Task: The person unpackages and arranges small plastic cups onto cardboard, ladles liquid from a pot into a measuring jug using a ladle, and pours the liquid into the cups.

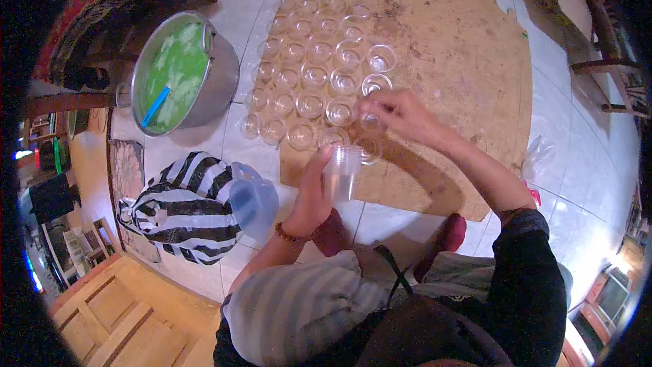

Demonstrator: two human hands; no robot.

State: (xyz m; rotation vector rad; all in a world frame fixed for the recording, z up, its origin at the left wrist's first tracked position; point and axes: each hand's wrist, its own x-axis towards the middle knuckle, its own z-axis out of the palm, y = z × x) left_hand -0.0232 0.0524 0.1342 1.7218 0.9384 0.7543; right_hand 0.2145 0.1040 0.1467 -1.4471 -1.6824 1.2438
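Note:
My left hand (314, 187) is wrapped around a stack of clear plastic cups (341, 175), with the rims towards the top. Over the near right part of the cup rows, my right hand (397, 114) has its fingers pinched at a clear plastic cup (371, 122), which they partly hide. Rows of similar clear cups (316, 73) stand mouth up, close together, on a flat sheet of brown cardboard (462, 75). One cup (367, 151) sits just beyond the stack, near the cardboard's front edge.
To the left stands a large metal pot (221, 71) of green liquid with a blue handle (156, 107) sticking out. Nearer are a black-and-white striped bag (190, 207) and a translucent bluish jug (255, 204). A clear plastic bag (541, 156) lies on the tiles at right.

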